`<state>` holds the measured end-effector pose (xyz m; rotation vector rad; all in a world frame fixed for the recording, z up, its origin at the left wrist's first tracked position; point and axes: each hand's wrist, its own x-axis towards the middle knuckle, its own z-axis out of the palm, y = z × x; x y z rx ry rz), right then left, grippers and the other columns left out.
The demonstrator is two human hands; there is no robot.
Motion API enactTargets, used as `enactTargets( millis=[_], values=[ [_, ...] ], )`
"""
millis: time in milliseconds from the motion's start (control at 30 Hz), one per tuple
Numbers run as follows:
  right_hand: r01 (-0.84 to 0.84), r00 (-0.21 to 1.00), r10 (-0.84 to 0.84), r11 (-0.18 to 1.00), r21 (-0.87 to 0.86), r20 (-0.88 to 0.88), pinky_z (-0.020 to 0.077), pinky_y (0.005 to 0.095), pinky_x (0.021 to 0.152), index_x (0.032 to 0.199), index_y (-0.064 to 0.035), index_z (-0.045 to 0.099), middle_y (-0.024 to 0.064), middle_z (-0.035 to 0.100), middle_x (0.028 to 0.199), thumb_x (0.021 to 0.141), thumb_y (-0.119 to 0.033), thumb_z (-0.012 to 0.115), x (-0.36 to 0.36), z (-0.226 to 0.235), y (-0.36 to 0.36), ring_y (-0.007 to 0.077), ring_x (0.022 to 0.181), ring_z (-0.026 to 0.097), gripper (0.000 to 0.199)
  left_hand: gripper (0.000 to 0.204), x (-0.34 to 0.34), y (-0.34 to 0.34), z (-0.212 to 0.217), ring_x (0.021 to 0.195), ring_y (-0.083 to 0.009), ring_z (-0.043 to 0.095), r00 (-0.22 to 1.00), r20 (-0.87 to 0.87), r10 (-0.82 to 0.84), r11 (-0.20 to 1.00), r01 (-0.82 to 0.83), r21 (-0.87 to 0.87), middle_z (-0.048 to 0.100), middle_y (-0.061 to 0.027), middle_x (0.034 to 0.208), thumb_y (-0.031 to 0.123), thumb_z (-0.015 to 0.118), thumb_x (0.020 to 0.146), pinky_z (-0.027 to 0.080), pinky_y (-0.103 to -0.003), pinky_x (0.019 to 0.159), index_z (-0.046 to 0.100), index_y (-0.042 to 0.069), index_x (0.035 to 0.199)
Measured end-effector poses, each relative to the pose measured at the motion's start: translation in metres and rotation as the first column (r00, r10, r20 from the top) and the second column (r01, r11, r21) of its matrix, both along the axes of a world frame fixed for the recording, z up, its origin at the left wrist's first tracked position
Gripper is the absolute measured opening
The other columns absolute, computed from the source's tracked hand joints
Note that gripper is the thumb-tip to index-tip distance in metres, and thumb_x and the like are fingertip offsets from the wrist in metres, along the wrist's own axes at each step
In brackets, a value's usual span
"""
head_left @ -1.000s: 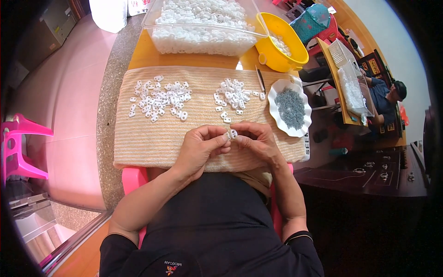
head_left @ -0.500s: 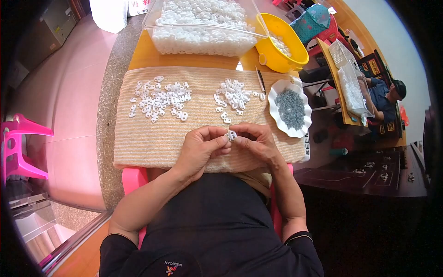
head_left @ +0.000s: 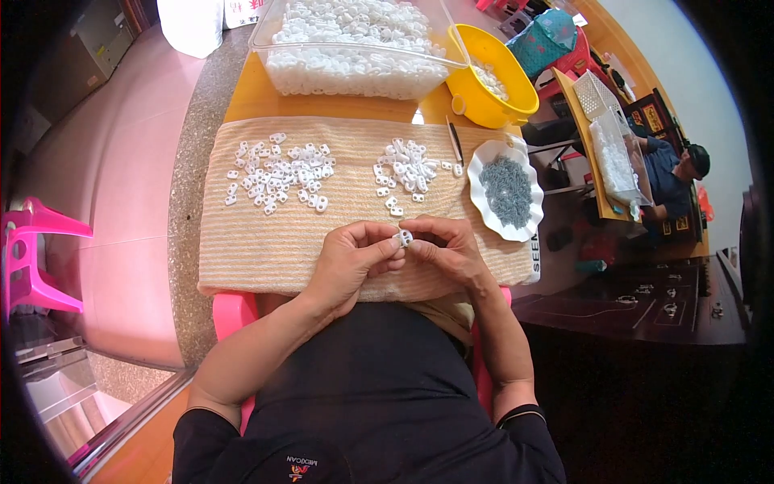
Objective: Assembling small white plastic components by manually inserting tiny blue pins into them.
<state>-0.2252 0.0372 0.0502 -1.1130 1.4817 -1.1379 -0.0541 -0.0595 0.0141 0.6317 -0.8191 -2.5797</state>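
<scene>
Between the fingertips of both hands is a small white plastic piece with two dark holes [head_left: 405,238]. My left hand [head_left: 355,258] pinches its left side, and my right hand [head_left: 447,248] has thumb and forefinger on its right. Just beyond my fingers lies a small pile of similar white pieces [head_left: 411,165], with a few strays on its near side. A wider scatter of white two-holed pieces [head_left: 278,173] spreads over the striped towel [head_left: 250,250] to the left. At the right, a white scalloped dish [head_left: 477,189] holds many tiny grey parts [head_left: 508,189], too small to name.
A clear bin [head_left: 355,77] full of white pieces stands at the back, beside a yellow tub [head_left: 516,64]. A dark pointed tool [head_left: 456,141] lies near the dish. Far right, another person [head_left: 669,173] sits by a table with a clear bin [head_left: 617,161]. A pink stool [head_left: 44,254] stands left.
</scene>
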Motion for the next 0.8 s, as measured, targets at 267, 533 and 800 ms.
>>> enactTargets(
  millis=[267, 533, 800],
  values=[
    [0.030, 0.997, -0.032, 0.999, 0.030, 0.074, 0.0510, 0.0225, 0.078, 0.115, 0.0041, 0.062, 0.0057, 0.066, 0.102, 0.087, -0.006, 0.067, 0.0035, 0.0044, 0.0003, 0.0106, 0.090, 0.062, 0.030, 0.013, 0.0010, 0.0001, 0.0041, 0.079, -0.0123, 0.065, 1.000, -0.014, 0.005, 0.999, -0.004, 0.053, 0.066, -0.0072, 0.091, 0.005, 0.064, 0.089, 0.057, -0.025, 0.076, 0.062, -0.001, 0.100],
    [0.040, 0.991, -0.041, 0.999, 0.010, 0.125, 0.0522, 0.0215, 0.072, 0.115, 0.0050, 0.062, 0.0069, 0.066, 0.102, 0.086, -0.005, 0.067, 0.0048, 0.0044, 0.0016, 0.0108, 0.087, 0.063, 0.031, 0.013, 0.0009, -0.0002, 0.0012, 0.079, -0.0142, 0.066, 0.999, -0.037, -0.020, 0.997, 0.022, 0.072, 0.066, -0.0088, 0.092, 0.003, 0.064, 0.088, 0.058, -0.027, 0.075, 0.061, -0.001, 0.100],
    [0.056, 0.966, -0.046, 0.998, -0.033, 0.255, 0.0542, 0.0254, 0.077, 0.113, 0.0048, 0.063, 0.0087, 0.066, 0.103, 0.086, -0.002, 0.066, 0.0052, 0.0012, 0.0051, 0.0144, 0.090, 0.064, 0.028, 0.013, 0.0011, 0.0025, 0.0035, 0.081, -0.0152, 0.066, 0.999, -0.050, -0.019, 0.997, 0.022, 0.073, 0.067, -0.0093, 0.092, 0.002, 0.064, 0.087, 0.059, -0.028, 0.075, 0.061, 0.000, 0.099]
  ],
)
